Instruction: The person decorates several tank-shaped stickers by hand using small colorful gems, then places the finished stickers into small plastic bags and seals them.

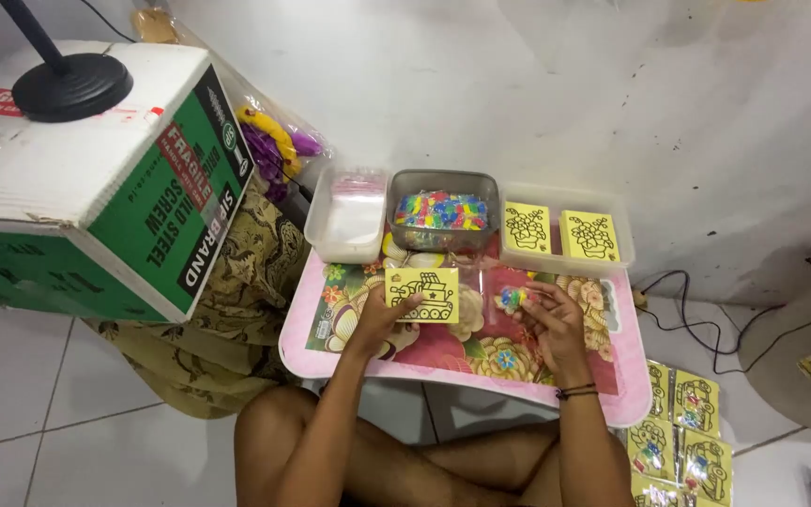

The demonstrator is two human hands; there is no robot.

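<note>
Far left, a large green-and-white carton (96,178) carries a black lamp base (70,86). A pink flowered lap table (330,352) sits centre, with three trays along its far edge. The left hand (379,314) pinches a yellow tank card (423,295) over the table's middle. The right hand (548,319), just right, closes its fingers on a small cluster of coloured pieces (511,299).

Matt yellow card (422,295), perhaps paper; glossy plastic tray (347,225); cardboard box (96,178).
</note>
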